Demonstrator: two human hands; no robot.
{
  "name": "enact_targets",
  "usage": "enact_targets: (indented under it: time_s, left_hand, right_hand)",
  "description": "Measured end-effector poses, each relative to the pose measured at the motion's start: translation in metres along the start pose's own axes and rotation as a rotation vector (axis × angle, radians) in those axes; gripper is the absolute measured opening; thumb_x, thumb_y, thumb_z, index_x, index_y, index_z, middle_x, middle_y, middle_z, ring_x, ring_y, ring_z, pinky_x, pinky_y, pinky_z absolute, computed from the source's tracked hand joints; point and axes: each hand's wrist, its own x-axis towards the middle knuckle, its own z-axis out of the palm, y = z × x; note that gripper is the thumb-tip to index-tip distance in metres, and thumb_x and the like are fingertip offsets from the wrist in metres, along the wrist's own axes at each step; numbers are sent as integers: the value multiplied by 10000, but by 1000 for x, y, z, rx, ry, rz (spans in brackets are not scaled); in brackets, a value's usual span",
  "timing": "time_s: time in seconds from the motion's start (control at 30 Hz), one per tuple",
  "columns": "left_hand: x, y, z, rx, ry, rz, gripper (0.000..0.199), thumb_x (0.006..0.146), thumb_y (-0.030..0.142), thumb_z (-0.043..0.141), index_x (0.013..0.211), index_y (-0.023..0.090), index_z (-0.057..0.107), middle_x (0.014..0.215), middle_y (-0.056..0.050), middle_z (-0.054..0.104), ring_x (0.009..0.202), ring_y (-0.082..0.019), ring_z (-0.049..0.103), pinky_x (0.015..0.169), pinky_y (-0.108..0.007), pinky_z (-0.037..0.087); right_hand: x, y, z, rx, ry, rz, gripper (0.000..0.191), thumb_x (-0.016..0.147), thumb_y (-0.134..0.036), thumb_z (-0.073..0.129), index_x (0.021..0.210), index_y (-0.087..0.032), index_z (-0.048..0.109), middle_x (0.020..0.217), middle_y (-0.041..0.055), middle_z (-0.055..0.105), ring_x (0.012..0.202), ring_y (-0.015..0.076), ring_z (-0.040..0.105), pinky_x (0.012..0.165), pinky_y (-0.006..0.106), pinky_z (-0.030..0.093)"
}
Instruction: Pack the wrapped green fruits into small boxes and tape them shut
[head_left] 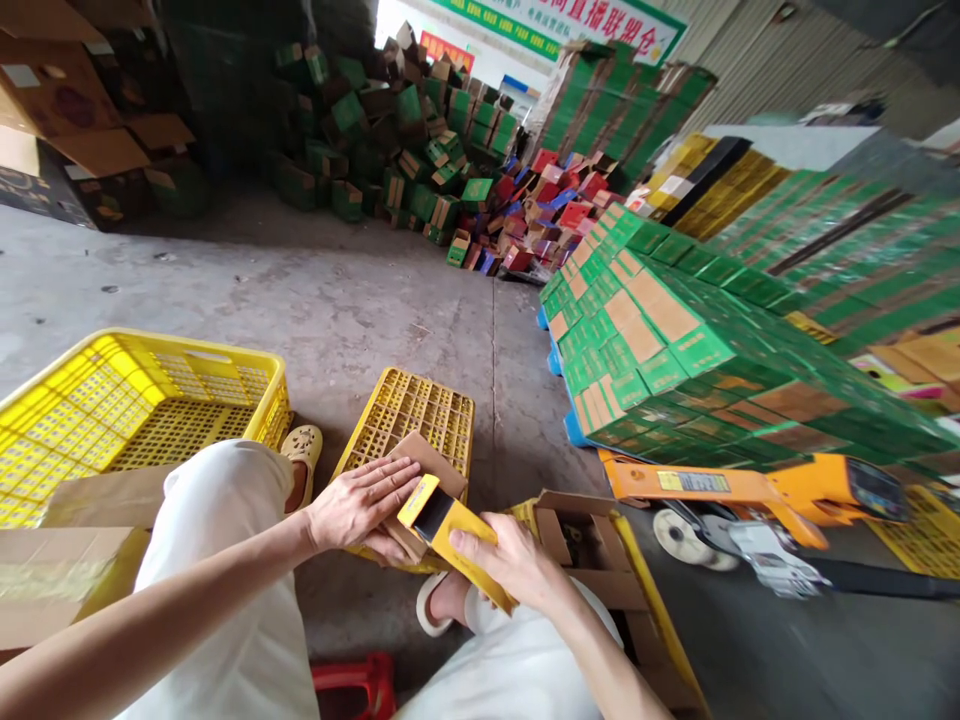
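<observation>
My left hand (360, 505) lies across a small brown cardboard box (429, 462), fingers stretched over its top and thumb low on the near side. This box rests on an upturned yellow plastic crate (409, 405) between my legs. In my right hand (514, 560) is a long yellow box-like thing (459, 535) with a dark opening near its far end. Its exact kind is unclear. The fingers wrap around it, thumb on top, and its far end is close to the left fingertips, over the cardboard box.
A big yellow basket (247, 375) stands at the left, with a taped carton (67, 575) nearer. Beside my right leg sits an open carton (600, 530) holding cardboard pieces. Farther right are an orange pallet jack (697, 482) and stacked green cartons (637, 330). A red stool (367, 680) is below.
</observation>
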Motion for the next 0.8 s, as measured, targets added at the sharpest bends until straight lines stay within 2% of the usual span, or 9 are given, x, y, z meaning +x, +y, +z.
enact_targets:
  time_s: [0.17, 0.43, 0.67, 0.8]
  left_hand:
    - [-1, 1, 1, -11, -4, 16, 1130, 944, 896, 467, 1721, 81, 373, 1648, -245, 543, 1540, -380, 539, 1271, -502, 483]
    - [-2, 3, 1, -14, -2, 37, 1053, 1002, 816, 495, 1751, 100, 305, 1676, -233, 512, 1570, -368, 503, 1285, -509, 464]
    - [-2, 4, 4, -40, -20, 26, 869, 1094, 630, 548, 1764, 150, 274, 1690, -203, 509, 1579, -346, 495, 1287, -506, 460]
    - [-3, 3, 4, -48, -21, 24, 892, 1067, 703, 536, 1737, 147, 341, 1683, -211, 519, 1569, -345, 510, 1295, -496, 450]
  right_hand:
    - [-3, 1, 0, 12, -6, 25, 505, 866, -726, 702, 776, -240, 598, 686, 53, 708, 701, 247, 748, 539, 271, 485]
    - [-9, 8, 3, 103, -32, 90, 513, 854, -727, 734, 828, -231, 610, 639, 28, 719, 553, 216, 738, 497, 253, 533]
    - [-15, 7, 4, 120, -37, 60, 555, 856, -760, 717, 839, -213, 629, 639, 39, 728, 556, 224, 750, 488, 248, 543]
    - [-20, 6, 4, 103, -13, 88, 525, 866, -737, 717, 833, -223, 611, 627, 43, 729, 546, 219, 744, 474, 242, 539]
